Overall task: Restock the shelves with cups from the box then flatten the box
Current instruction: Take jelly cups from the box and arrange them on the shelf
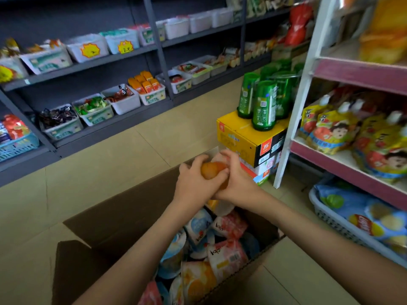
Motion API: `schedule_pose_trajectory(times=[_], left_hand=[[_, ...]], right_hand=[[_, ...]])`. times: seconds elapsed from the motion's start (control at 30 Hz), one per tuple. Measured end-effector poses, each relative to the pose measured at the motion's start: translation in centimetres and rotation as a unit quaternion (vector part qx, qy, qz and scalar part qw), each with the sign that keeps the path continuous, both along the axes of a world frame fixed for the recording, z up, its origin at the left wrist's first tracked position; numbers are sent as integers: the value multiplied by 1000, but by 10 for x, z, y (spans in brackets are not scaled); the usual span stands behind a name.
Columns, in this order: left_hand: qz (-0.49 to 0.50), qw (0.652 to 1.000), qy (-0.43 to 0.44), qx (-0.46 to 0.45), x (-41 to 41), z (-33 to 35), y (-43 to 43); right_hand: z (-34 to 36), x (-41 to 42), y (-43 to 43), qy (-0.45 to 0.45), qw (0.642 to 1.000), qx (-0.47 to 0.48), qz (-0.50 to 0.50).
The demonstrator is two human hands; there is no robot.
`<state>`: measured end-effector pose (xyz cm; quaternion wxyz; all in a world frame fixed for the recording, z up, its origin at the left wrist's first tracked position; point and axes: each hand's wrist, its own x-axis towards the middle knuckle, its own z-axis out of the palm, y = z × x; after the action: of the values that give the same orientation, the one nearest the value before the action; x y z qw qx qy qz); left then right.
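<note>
An open brown cardboard box stands on the floor below me, with several sealed cups in blue, pink and orange lying inside. Above its far edge my left hand and my right hand are wrapped together around an orange cup. A second, whitish cup seems pressed behind it, mostly hidden by my fingers. The white shelf unit with pink-edged boards rises at the right.
Dark shelving with white snack trays runs along the left and back. Stacked yellow cartons topped with green bottles stand just beyond the box. A grey basket of blue bags sits low right. Beige tiled floor lies between.
</note>
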<state>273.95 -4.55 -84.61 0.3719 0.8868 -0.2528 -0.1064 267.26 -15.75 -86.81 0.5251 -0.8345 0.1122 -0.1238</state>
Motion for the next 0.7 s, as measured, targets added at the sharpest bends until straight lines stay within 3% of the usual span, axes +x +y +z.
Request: schedule_pose_trajectory(times=[0.13, 0.2, 0.5, 0.7], left_hand=[[-173, 979, -106, -10, -5, 14, -35], [-239, 964, -112, -20, -6, 19, -54], [-385, 920, -39, -56, -26, 55, -148], [-380, 909, -148, -91, -51, 74, -181]], right_hand=[[29, -29, -51, -5, 999, -18, -50], [44, -49, -77, 1, 996, -47, -78], [82, -121, -143, 8, 986, -140, -89], [89, -144, -171, 6, 981, -157, -115]])
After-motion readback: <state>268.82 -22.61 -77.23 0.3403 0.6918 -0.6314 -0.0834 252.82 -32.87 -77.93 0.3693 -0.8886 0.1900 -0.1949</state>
